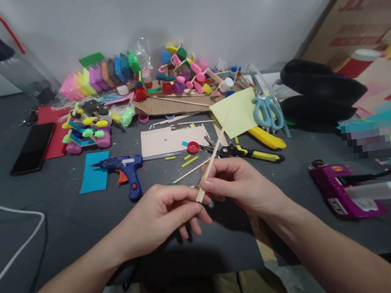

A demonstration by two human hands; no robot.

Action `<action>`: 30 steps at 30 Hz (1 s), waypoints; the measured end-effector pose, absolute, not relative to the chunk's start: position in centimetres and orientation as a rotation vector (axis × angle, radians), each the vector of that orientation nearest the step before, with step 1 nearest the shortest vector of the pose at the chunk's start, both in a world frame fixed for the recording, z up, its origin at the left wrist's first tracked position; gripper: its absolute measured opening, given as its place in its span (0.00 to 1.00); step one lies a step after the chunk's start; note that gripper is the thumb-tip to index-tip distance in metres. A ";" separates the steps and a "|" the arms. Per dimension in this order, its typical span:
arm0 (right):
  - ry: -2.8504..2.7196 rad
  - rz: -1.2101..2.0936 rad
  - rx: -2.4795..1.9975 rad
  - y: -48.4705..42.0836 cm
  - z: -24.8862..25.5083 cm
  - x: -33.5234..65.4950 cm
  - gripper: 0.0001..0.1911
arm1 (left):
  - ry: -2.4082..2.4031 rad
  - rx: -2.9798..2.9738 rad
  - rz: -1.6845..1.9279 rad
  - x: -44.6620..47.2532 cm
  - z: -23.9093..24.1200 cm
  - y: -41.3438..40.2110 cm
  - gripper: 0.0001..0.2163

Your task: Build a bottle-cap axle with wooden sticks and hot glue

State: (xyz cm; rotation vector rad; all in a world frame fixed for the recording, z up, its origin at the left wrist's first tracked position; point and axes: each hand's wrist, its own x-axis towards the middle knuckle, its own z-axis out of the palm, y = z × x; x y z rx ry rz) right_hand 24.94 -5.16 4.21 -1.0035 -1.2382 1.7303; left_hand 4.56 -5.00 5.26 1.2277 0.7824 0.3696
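Note:
Both my hands meet above the near edge of the dark grey table (63, 218). My right hand (244, 185) is closed, pinching a thin wooden stick (213, 158) that slants up and away to the right. My left hand (163, 214) is curled, its fingertips touching the stick's lower end. A second wooden stick (191, 170) lies on the table just beyond my fingers.
A blue glue gun (126, 168), yellow-handled pliers (247, 151), blue scissors (266, 110), a yellow paper sheet (236, 111), a pink card (169, 140) and a red cap (192, 147) lie ahead. Coloured clay blocks (101, 75) stand at the back. Phone (33, 147) left, purple device (343, 186) right.

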 end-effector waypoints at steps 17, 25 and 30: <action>-1.226 1.777 -0.930 -5.3 4.1 24.6 0.18 | 0.780 1.245 0.392 4.9 5.0 -4.8 0.09; -1.218 1.760 -0.946 -5.5 4.4 24.5 0.17 | 0.771 1.436 0.300 3.7 5.5 -4.6 0.08; -1.227 1.738 -0.976 -5.6 4.5 24.4 0.16 | 0.815 1.282 0.344 4.4 5.1 -5.0 0.11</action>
